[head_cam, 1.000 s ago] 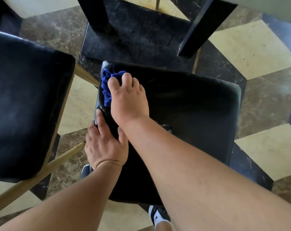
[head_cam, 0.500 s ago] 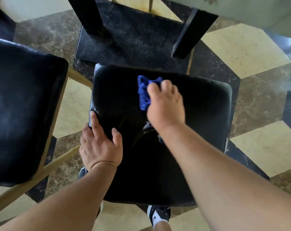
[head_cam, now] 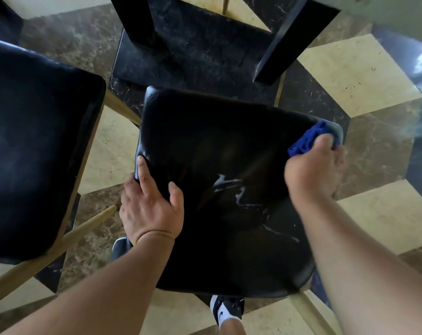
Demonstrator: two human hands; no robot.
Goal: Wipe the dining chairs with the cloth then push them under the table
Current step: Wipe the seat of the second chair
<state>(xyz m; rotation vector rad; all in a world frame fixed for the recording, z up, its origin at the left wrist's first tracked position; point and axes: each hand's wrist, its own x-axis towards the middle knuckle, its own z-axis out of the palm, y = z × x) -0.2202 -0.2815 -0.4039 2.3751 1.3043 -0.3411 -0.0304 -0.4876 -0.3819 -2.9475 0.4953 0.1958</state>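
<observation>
Chair, centre of view: black padded seat on pale wooden legs, standing on the floor just short of the dark table legs. Glossy streaks show on the near half of the seat.

Cloth: blue and bunched, on the far right corner of that seat, under the right hand. The fingers are curled down round it and press it to the upholstery.

Left hand: grips the seat's left edge, with the thumb on top and the index finger stretched along the rim. The remaining fingers are wrapped below, out of sight.

Second chair: same black seat and pale legs, just beside the first on its left, not touching it.

Tabletop: pale edge only, at the upper right corner.

Floor: marble tiles in cream, brown and black.

Shoe: dark, worn with a white sock, on the floor below the seat's near edge.
</observation>
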